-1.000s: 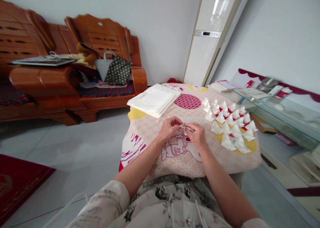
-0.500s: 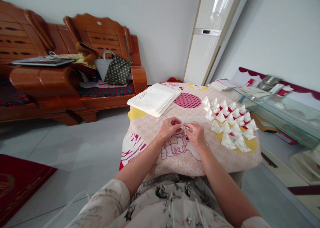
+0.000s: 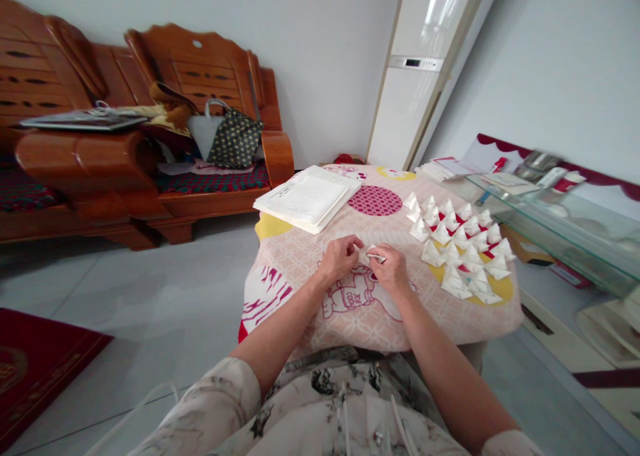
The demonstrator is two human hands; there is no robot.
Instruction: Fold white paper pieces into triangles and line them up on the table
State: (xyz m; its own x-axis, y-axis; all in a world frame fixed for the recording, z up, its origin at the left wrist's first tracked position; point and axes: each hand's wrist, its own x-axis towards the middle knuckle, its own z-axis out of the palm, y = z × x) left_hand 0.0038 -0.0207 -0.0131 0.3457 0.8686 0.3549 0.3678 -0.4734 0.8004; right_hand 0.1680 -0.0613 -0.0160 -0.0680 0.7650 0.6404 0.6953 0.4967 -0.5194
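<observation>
Right hand (image 3: pixel 391 267) pinching paper (image 3: pixel 375 257), long axis roughly left-right; left hand (image 3: pixel 341 257) curled just left, grip unclear.

Matt paper folded pieces (image 3: pixel 455 284) – glossy wooden bench (image 3: pixel 83 163)

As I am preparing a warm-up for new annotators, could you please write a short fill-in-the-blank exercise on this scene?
1. The right hand holds a small folded piece of ____.
2. From the wearer's view, white folded shapes stand on the table's ____ side.
3. The stack of sheets lies to the ____ of those shapes.
4. The carved seat back is made of ____.

Missing words: paper; right; left; wood.
</observation>
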